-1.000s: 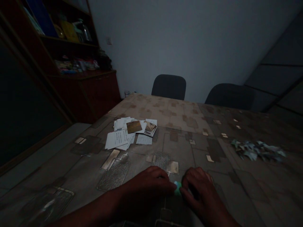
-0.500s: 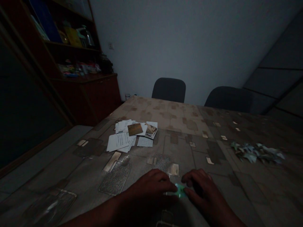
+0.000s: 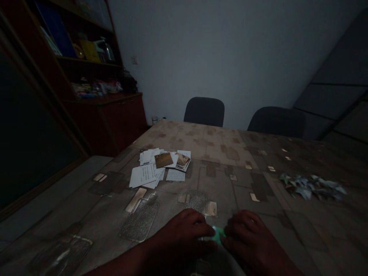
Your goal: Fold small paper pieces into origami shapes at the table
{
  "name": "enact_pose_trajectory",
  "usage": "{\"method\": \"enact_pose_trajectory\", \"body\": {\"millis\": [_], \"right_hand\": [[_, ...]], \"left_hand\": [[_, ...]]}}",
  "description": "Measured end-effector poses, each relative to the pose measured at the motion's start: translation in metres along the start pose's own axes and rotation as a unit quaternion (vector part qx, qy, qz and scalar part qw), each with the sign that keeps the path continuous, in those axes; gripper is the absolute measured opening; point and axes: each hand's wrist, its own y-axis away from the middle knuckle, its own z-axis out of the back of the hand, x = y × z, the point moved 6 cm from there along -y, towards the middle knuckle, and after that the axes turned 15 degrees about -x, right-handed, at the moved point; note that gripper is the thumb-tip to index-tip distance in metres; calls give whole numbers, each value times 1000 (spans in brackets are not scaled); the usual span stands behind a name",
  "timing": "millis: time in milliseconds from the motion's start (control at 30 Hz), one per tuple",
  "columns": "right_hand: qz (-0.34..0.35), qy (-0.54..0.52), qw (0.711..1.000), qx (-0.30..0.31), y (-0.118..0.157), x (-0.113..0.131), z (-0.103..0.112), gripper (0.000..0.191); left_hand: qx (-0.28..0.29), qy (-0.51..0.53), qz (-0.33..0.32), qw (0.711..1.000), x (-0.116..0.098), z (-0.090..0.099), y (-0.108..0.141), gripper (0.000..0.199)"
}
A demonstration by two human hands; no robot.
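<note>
Low on the patterned table (image 3: pixel 224 161), my left hand (image 3: pixel 181 235) and my right hand (image 3: pixel 253 241) meet, fingertips together on a small green folded paper piece (image 3: pixel 219 233). Both hands pinch it from either side, pressed down on the tabletop. Most of the piece is hidden by my fingers. The room is very dim.
A loose pile of white papers and photo cards (image 3: pixel 161 165) lies at the table's left middle. A heap of small folded paper shapes (image 3: pixel 312 187) sits at the right. Two dark chairs (image 3: pixel 204 111) stand at the far edge, and a wooden cabinet with shelves (image 3: pixel 94 88) is at the left.
Both hands stay on the green piece, the fingers shifting slightly closer together. The view has tipped up a little.
</note>
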Motion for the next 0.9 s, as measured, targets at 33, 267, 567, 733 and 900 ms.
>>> {"method": "enact_pose_trajectory", "body": {"millis": [33,267,567,733,900], "right_hand": [[5,9,1000,3,0,0,1,27],[54,9,998,9,-7,8,10,27],[19,-5,999,-31,-7,5,7,26],[16,-15,997,-73,-5,1,12,30],[9,-31,997,-75,-1,-6,3,33]], "left_hand": [[1,-4,1,1000,0,0,0,24],[7,-40,-74,996,-10,2,-1,13],[3,-71,-121,990,-15,5,-2,11],[-17,-82,-176,981,-17,5,0,18],[-23,-35,-157,987,-11,8,-1,16]]}}
